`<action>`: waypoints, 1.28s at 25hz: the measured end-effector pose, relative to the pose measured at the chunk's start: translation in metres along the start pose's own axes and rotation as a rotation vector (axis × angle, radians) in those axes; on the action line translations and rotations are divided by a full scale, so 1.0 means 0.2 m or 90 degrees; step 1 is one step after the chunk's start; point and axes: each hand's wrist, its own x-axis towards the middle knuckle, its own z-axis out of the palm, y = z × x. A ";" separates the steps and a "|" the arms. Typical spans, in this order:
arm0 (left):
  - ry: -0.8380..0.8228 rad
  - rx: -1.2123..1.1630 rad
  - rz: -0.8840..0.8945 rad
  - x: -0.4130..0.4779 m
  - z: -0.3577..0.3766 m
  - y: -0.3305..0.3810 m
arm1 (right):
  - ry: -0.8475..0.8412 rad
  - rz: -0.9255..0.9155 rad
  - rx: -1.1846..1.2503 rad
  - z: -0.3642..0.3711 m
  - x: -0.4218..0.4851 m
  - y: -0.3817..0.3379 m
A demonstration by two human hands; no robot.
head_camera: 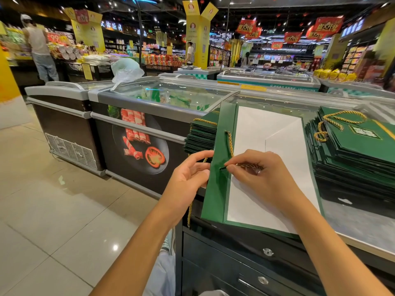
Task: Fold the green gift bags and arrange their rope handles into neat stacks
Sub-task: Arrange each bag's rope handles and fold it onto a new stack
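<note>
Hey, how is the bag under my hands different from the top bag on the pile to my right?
The bag under the hands shows its white inside and a green flap; the top bag shows its green printed face. The right hand pinches the first bag's rope at the flap; the top bag's rope lies loose, looped. Both are green with gold rope handles.

Bright store, lit from small ceiling spotlights (155, 18). One glared off the floor tiles (115, 247); streaks reflected on the freezer glass (171, 94). Wide lens bent the edges. Far shelves (267, 58) looked soft; my right hand (258, 176) was sharp, shadows faint.
</note>
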 end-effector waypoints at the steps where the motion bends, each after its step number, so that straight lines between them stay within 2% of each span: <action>1: 0.000 0.002 0.002 0.00 0.00 0.00 | -0.003 -0.001 -0.001 0.00 0.00 0.00; 6: -0.001 0.024 0.014 -0.01 0.00 0.00 | -0.013 -0.036 -0.014 0.00 0.01 0.02; 11: -0.026 0.059 0.025 -0.02 0.03 0.03 | 0.021 -0.033 0.044 0.00 0.00 0.01; 16: -0.035 0.072 0.030 -0.02 0.06 0.05 | -0.034 -0.118 -0.086 0.00 -0.01 0.00; 28: 0.054 0.152 0.018 0.03 0.04 0.02 | -0.048 -0.115 -0.147 0.01 0.00 0.00; 29: 0.072 0.120 0.011 0.04 0.04 0.01 | -0.049 -0.118 -0.159 0.01 0.00 0.00; 32: 0.120 -0.102 -0.041 0.05 0.03 0.01 | -0.046 -0.117 -0.172 0.01 -0.01 0.00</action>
